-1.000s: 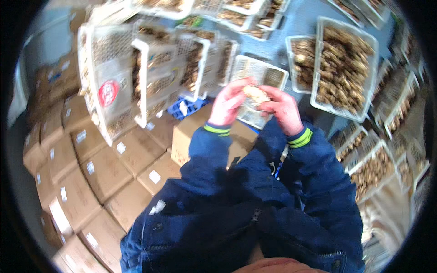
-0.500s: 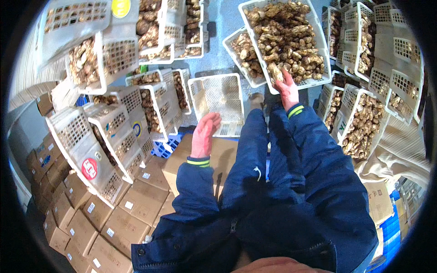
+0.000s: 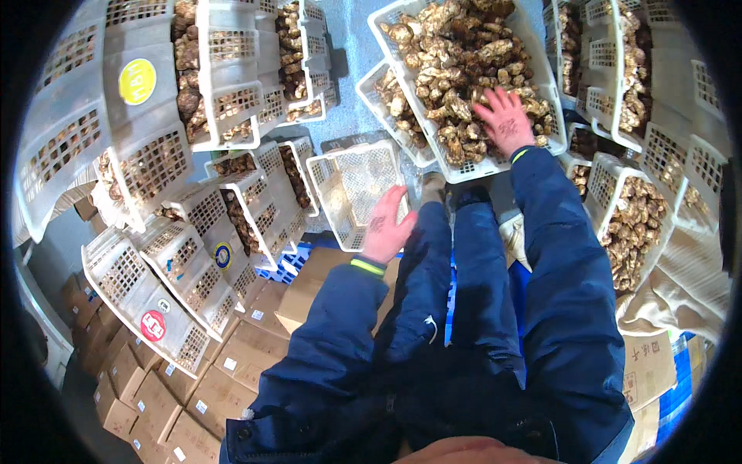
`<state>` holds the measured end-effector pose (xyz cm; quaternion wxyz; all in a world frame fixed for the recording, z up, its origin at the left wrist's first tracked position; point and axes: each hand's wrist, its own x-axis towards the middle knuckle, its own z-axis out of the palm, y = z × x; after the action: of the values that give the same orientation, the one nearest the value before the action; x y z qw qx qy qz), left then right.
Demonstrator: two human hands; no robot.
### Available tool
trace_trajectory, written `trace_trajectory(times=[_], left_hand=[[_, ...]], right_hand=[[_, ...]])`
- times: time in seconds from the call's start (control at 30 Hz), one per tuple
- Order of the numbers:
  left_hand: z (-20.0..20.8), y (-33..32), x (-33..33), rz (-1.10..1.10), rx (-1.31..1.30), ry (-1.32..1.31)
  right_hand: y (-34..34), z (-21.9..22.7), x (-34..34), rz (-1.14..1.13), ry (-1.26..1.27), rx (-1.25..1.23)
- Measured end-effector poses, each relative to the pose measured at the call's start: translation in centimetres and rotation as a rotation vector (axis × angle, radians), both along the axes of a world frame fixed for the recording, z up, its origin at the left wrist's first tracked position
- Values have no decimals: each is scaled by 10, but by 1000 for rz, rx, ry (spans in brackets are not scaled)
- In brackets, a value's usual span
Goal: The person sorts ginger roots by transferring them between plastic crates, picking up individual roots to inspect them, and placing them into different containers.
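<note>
My right hand (image 3: pixel 506 124) is on the heap of brown-and-white mushrooms (image 3: pixel 464 62), fingers spread apart, nothing gripped in it that I can see. Those mushrooms fill a tilted white plastic crate (image 3: pixel 516 161), which overlaps another crate of mushrooms (image 3: pixel 403 108) on its left. Open and holding nothing visible, my left hand (image 3: pixel 388 228) hovers at the near right side of a bare white crate (image 3: pixel 362 174). From this view I cannot tell whether the left hand touches that crate.
White perforated crates of mushrooms stand in stacks at the left (image 3: pixel 158 166) and right (image 3: pixel 630 216). Closed cardboard boxes (image 3: pixel 220 402) fill the lower left. A cardboard box (image 3: pixel 305 298) sits by my left forearm. Blue floor (image 3: pixel 349 46) shows between the stacks.
My right hand has moved from the near edge of the full crate onto its mushrooms, fingers spreading. The left hand has shifted right. The whole view has turned slightly.
</note>
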<state>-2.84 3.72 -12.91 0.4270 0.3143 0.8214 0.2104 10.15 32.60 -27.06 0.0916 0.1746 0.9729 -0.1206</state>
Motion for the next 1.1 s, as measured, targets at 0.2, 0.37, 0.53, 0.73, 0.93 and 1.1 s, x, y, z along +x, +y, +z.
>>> trace_trajectory(times=[0.2, 0.37, 0.53, 0.73, 0.93, 1.1], left_hand=[[-55, 73, 13, -252, 78, 169], [-90, 116, 17, -371, 50, 246], [-124, 153, -3, -356, 63, 386], [-139, 115, -2, -807, -208, 372], [-147, 158, -45, -158, -43, 204], [-157, 223, -110, -285, 285, 740]], right_hand=[[85, -49, 4, -365, 127, 195], [98, -52, -11, -680, 482, 20], [52, -42, 7, -317, 186, 0], [71, -49, 10, -697, 450, -151], [17, -28, 23, -188, 186, -133], [-35, -31, 45, 43, 109, -315]])
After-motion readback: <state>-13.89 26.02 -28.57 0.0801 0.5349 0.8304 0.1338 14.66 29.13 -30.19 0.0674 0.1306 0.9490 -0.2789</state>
